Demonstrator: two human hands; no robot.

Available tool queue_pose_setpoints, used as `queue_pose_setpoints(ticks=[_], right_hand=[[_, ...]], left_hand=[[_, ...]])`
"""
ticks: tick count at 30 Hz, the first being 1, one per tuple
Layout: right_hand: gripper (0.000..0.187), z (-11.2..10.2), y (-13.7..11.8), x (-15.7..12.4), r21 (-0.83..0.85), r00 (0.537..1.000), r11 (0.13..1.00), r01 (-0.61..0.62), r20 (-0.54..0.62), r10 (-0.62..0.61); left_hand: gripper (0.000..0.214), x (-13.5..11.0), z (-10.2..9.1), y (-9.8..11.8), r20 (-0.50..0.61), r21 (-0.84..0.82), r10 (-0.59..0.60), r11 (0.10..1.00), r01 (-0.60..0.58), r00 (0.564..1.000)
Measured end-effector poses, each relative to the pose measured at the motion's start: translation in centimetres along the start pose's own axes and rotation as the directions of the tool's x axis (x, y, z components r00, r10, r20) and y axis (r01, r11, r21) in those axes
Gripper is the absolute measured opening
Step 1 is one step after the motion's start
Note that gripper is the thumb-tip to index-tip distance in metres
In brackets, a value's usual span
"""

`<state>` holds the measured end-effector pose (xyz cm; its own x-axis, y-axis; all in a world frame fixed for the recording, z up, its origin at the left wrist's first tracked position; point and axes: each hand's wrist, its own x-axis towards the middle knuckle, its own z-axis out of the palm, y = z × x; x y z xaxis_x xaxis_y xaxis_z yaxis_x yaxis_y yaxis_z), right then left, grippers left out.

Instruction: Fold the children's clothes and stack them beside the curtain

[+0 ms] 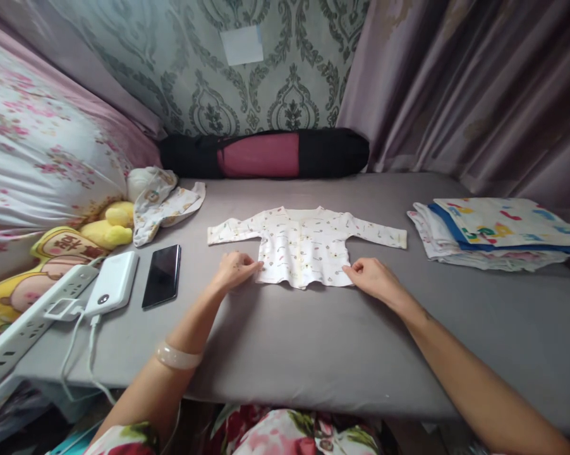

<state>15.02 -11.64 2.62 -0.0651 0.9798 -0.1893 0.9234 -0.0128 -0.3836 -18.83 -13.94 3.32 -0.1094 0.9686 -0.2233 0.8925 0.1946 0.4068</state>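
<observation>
A small white long-sleeved baby shirt (303, 249) with a tiny print lies spread on the grey-covered surface, sleeves stretched out to both sides and its hem toward me. My left hand (237, 268) pinches the shirt's lower left side near the hem. At the opposite lower corner, my right hand (373, 278) is closed on the shirt's edge, thumb and forefinger together. Slight waves run along the hem between the two hands. A pale bangle circles my left wrist.
Folded cloths (507, 227) are stacked at the right. On the left lie a phone (162, 276), a white power bank (112, 282), a power strip (38, 322) with cables, yellow plush toys (107, 226) and a crumpled printed garment (166, 205). A black-and-pink roll bag (261, 155) lines the back.
</observation>
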Motion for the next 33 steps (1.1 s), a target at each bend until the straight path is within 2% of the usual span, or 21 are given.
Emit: queue_pose_setpoints(ticks=[4,8,11,13,16,20,23,26,29,31,33], right_hand=[[0.027,0.4,-1.1,-0.9,-0.041,1.000,0.999,-0.017,-0.020,0.016],[0.020,0.8,-1.3,-0.9,0.020,0.997,1.000,0.005,-0.083,-0.003],[0.021,0.9,-1.0,-0.8,0.172,0.994,0.985,-0.006,-0.103,0.024],[0.023,0.9,-0.9,-0.8,0.340,0.996,0.938,-0.061,-0.039,0.079],[0.023,0.5,-0.8,-1.0,0.560,0.987,0.813,-0.158,0.108,0.118],[0.016,0.0,-0.5,-1.2,0.665,0.977,0.717,-0.209,0.164,0.133],[0.020,-0.1,-0.4,-1.3,0.690,0.982,0.700,-0.182,0.163,0.095],[0.028,0.1,-0.4,-1.2,0.694,0.985,0.704,-0.153,0.161,0.056],[0.025,0.5,-0.2,-0.9,0.663,0.992,0.741,-0.110,0.123,0.037],[0.017,0.6,0.1,-0.8,0.564,0.999,0.825,-0.027,0.044,0.003],[0.015,0.6,0.4,-0.7,0.375,0.997,0.924,0.069,-0.041,-0.058]], left_hand=[[0.030,-0.5,1.0,1.1,-0.048,-0.044,-0.026,0.999,0.024,0.999],[0.021,-1.0,1.0,1.7,-0.015,-0.230,-0.089,0.970,0.083,0.996],[0.020,-1.3,0.8,1.7,-0.032,-0.362,-0.120,0.927,0.100,0.992],[0.023,-1.3,0.9,1.5,-0.029,-0.459,-0.122,0.883,0.095,0.992],[0.032,-1.0,1.1,1.2,0.035,-0.664,-0.139,0.737,0.127,0.990],[0.033,-0.8,1.2,0.6,0.163,-0.857,-0.193,0.457,0.236,0.968],[0.029,-0.8,1.2,0.3,0.248,-0.876,-0.163,0.384,0.293,0.955],[0.029,-0.9,1.2,0.3,0.295,-0.857,-0.135,0.400,0.325,0.946],[0.031,-0.9,1.3,0.3,0.259,-0.819,-0.151,0.489,0.300,0.954],[0.029,-1.0,1.2,0.1,0.206,-0.770,-0.151,0.584,0.256,0.967],[0.028,-1.1,1.1,-0.2,0.136,-0.694,-0.130,0.695,0.188,0.982]])
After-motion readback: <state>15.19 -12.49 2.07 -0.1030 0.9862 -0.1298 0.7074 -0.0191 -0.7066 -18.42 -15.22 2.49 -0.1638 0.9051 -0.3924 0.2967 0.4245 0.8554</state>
